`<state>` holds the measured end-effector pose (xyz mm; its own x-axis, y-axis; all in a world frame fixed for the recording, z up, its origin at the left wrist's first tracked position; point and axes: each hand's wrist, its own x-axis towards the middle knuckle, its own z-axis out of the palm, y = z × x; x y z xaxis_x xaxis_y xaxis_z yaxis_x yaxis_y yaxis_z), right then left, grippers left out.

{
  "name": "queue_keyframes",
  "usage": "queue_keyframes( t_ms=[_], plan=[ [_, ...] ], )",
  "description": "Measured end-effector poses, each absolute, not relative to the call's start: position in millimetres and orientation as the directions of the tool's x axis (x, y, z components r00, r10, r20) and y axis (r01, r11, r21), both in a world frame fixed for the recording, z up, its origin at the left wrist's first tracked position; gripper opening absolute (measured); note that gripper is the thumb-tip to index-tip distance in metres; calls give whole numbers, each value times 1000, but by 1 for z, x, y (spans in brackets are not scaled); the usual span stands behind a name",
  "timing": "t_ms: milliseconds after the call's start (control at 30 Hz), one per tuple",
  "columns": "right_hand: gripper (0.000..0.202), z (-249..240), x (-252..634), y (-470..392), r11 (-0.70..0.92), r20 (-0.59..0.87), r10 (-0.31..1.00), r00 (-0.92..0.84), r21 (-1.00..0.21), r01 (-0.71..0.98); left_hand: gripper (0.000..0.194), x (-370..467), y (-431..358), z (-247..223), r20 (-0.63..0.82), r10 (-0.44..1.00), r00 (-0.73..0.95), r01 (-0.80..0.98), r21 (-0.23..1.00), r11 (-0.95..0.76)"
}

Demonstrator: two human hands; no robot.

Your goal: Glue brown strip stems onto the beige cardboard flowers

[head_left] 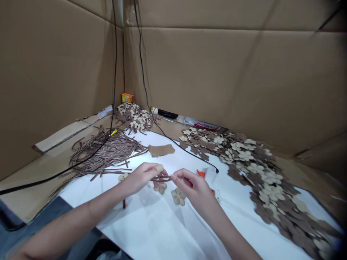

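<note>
Between my hands stretches a thin brown strip (162, 178) with lighter stitched lines. My left hand (143, 176) pinches its left end, and the fingers of my right hand (192, 185) are closed on its right end. Just below the strip lies a cream felt flower (160, 187), partly covered by my left fingers. A second cream flower (179, 196) rests on the white sheet (162, 227) beside my right hand. Another flower (123, 176) is half hidden behind my left wrist. An orange object (201, 173) shows behind my right hand; its kind is mostly hidden.
A heap of brown strips (105, 150) lies on the left. Cream and brown flowers pile at the back (139, 117) and along the right (271, 184). A tan cloth piece (161, 150) sits mid-table. Black cable (184, 147) crosses the sheet. Cardboard walls (230, 72) enclose the back.
</note>
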<state>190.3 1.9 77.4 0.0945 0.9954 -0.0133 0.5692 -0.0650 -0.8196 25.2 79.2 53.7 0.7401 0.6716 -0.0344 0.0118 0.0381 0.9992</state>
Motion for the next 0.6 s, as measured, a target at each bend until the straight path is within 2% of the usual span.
queue_keyframes(
  t_ms=[233,400,600],
  plan=[
    [27,71,191,4,-57,2,994,105,-830,554,41,28,81,45,-45,613,789,-21,995,100],
    [26,68,193,6,-49,18,993,114,-828,558,45,28,82,44,-155,569,807,20,972,235],
    [22,67,198,7,-8,84,990,114,-770,638,45,26,84,44,-185,553,812,33,961,274]
  ],
)
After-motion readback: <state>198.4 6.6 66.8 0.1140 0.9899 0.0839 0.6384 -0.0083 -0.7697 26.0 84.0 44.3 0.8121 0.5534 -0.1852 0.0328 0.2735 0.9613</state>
